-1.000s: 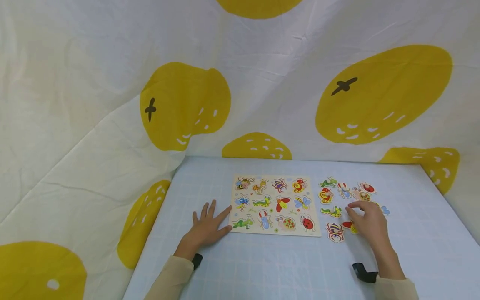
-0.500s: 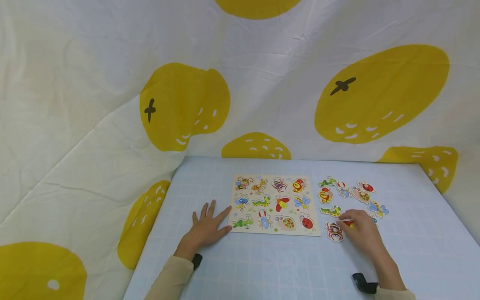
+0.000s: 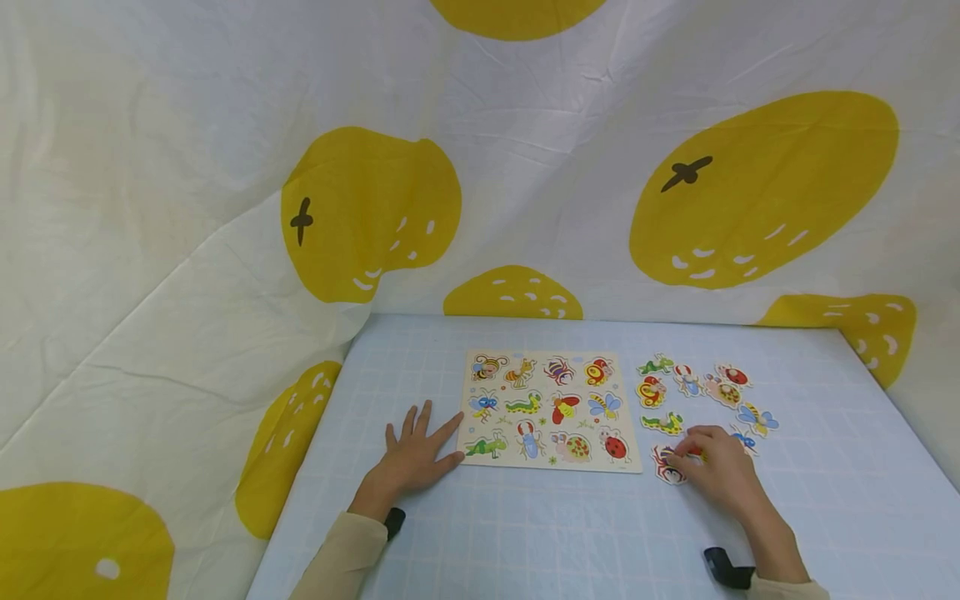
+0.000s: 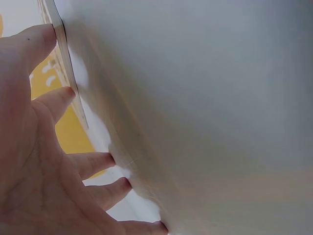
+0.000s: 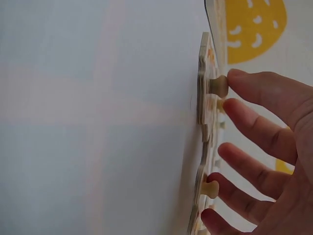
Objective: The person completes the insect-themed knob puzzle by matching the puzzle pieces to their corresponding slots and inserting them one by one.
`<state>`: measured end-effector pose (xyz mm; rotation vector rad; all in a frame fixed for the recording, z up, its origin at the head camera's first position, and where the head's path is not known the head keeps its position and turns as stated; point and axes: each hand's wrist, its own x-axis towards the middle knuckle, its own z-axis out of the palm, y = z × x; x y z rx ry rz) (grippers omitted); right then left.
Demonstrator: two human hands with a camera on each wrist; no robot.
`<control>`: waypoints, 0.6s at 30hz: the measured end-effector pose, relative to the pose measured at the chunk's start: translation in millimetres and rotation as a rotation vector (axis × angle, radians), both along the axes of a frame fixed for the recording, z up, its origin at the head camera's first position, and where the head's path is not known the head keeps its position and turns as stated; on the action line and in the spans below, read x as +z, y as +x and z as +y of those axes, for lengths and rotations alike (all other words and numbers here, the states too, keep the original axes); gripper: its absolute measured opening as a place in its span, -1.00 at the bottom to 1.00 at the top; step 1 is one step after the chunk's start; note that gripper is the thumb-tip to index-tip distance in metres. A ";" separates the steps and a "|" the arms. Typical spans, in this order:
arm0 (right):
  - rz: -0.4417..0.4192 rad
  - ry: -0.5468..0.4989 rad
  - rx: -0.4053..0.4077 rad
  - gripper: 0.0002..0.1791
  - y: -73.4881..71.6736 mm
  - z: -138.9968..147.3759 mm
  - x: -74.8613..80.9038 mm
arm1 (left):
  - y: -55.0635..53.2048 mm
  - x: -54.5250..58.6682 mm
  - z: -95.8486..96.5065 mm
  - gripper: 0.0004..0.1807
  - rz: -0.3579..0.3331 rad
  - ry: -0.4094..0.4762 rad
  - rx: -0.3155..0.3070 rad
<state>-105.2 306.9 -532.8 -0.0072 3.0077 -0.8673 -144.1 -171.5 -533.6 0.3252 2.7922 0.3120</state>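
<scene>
Currently, left hand [image 3: 408, 458] flat, fingers spread, thumb and forefinger touching the left edge of the insect board [image 3: 596, 465]. Right hand [image 3: 723, 471] with thumb and forefinger at the knob [image 5: 218, 86] of the spider piece [image 3: 666, 473]; whether pinched, cannot tell. That piece lies just beside the board's near right corner. Beyond it: green caterpillar piece [image 3: 662, 423], blue-winged piece [image 3: 757, 418], ladybird piece [image 3: 732, 375]. Bench [image 3: 525, 533] pale blue, checked; white cloth [image 3: 540, 208] behind, printed with yellow fruit.
</scene>
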 end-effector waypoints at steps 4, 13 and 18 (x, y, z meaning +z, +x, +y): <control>0.026 0.034 0.025 -0.80 0.6 -0.6 -2.6 | 1.2 2.6 0.7 -0.24 0.006 0.002 0.000; 0.015 0.095 0.029 -0.77 -0.2 -0.6 -7.2 | 1.6 1.9 0.4 -0.25 0.013 0.001 -0.001; 0.005 0.088 0.013 -0.78 0.7 -3.7 -4.6 | 1.8 0.7 0.1 -0.24 0.006 0.001 0.001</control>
